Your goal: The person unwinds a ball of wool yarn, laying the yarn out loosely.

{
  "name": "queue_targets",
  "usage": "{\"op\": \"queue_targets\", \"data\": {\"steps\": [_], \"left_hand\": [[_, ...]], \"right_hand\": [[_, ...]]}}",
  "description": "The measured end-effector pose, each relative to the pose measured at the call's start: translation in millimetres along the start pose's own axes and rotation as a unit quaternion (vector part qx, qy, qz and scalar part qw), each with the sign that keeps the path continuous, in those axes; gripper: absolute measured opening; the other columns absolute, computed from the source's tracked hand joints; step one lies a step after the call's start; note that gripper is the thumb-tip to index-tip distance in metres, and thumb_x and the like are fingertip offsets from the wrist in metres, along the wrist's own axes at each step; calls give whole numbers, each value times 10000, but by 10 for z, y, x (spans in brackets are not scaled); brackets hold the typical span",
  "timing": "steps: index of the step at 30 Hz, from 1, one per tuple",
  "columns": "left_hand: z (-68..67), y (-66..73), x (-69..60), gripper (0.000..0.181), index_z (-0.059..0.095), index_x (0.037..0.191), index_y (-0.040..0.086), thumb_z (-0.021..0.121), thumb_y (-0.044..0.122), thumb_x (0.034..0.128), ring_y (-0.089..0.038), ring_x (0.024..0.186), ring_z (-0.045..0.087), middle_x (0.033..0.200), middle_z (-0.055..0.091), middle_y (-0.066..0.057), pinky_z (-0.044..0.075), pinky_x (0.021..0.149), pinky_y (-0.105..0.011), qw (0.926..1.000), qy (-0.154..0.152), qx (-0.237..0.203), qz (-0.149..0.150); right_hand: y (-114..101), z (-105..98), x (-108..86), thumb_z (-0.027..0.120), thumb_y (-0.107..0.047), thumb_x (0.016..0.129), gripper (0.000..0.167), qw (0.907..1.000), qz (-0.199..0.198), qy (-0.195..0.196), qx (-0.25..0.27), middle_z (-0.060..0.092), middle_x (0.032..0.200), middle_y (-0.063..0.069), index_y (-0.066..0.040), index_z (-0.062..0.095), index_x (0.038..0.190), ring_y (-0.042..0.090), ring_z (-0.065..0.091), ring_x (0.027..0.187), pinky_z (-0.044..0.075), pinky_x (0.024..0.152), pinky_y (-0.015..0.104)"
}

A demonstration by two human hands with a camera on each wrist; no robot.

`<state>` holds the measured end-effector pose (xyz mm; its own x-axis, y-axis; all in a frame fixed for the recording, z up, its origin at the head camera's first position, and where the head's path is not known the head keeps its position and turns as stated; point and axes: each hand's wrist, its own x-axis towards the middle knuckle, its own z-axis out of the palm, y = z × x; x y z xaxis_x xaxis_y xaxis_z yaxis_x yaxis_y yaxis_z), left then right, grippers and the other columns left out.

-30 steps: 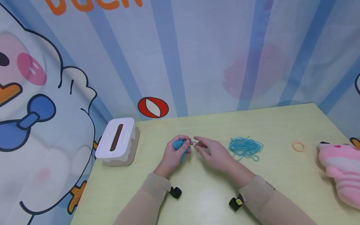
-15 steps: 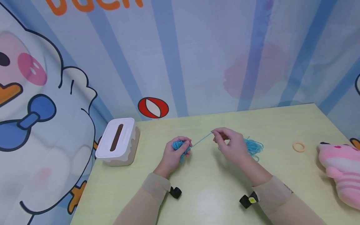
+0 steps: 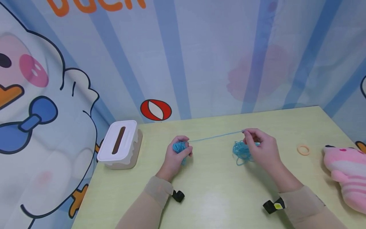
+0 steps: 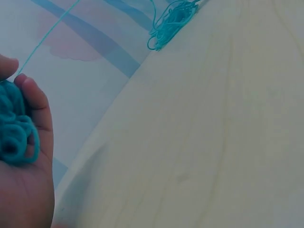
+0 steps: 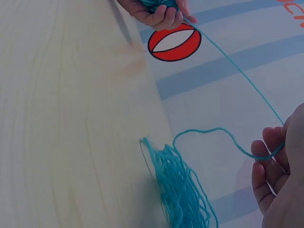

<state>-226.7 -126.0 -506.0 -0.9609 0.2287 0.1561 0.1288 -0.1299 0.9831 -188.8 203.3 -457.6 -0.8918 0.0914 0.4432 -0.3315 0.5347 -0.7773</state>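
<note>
In the head view my left hand [image 3: 172, 159] grips a small wound bundle of blue yarn [image 3: 179, 147], its fingers curled around it. A single strand [image 3: 215, 136] runs nearly taut from that bundle to my right hand [image 3: 264, 148], which pinches it between thumb and fingertips. Below and behind the right hand lies a loose heap of blue yarn [image 3: 241, 152] on the table, partly hidden by the hand. The right wrist view shows a slack length of yarn [image 5: 204, 130] leading from the heap [image 5: 183, 190] up into the right fingers.
A white-lidded box [image 3: 120, 143] with a dark slot stands at the table's left. To the right lie an orange ring [image 3: 303, 149] and a pink plush toy [image 3: 347, 175]. Behind the table [image 3: 217, 190] hangs a printed blue curtain [image 3: 208, 63].
My right hand has moved right, away from the left hand, drawing the strand out between them. The left hand stays nearly in place, still holding its bundle.
</note>
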Motion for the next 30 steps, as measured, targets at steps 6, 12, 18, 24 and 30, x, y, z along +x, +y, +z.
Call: {"op": "queue_targets", "data": {"steps": [6,12,18,24,30], "left_hand": [[-6,6,-4,315,609,1305,-88,661,142,1096,-159,813,673,1014,678,-116,624,808,-247,9997,174,149,12],[13,12,9,151,594,1228,27,587,82,1087,-187,796,657,1127,626,-142,612,746,-244,9992,237,-312,6],[17,33,10,180,573,1238,10,577,77,1071,-182,802,634,1077,623,-80,599,747,-237,9983,337,-437,-185],[18,37,-8,177,629,1200,-9,607,126,1087,-167,823,635,1067,692,-41,594,774,-215,9985,275,-341,-327],[31,43,-9,91,681,1109,44,609,87,1075,-139,794,630,1032,735,-23,579,748,-210,9987,166,-415,-252]], "right_hand": [[134,-182,-23,652,-214,1109,243,9989,248,167,-374,805,942,186,-32,798,1177,-178,604,792,511,687,57],[268,-392,-65,599,-313,1122,349,9928,771,189,-896,810,1023,168,-38,795,1212,-110,582,790,473,690,78],[381,-493,-78,584,-330,1115,405,9789,1042,-556,-1667,768,1151,212,-16,782,1277,304,727,955,589,783,339],[349,-397,-87,595,-261,1083,426,9589,1132,-1230,-2292,601,1402,355,24,730,1369,550,620,1177,548,888,656],[64,-14,-110,617,-68,1011,342,9871,-196,-317,-1559,658,1402,284,33,747,1311,552,577,1323,516,1040,704]]}}
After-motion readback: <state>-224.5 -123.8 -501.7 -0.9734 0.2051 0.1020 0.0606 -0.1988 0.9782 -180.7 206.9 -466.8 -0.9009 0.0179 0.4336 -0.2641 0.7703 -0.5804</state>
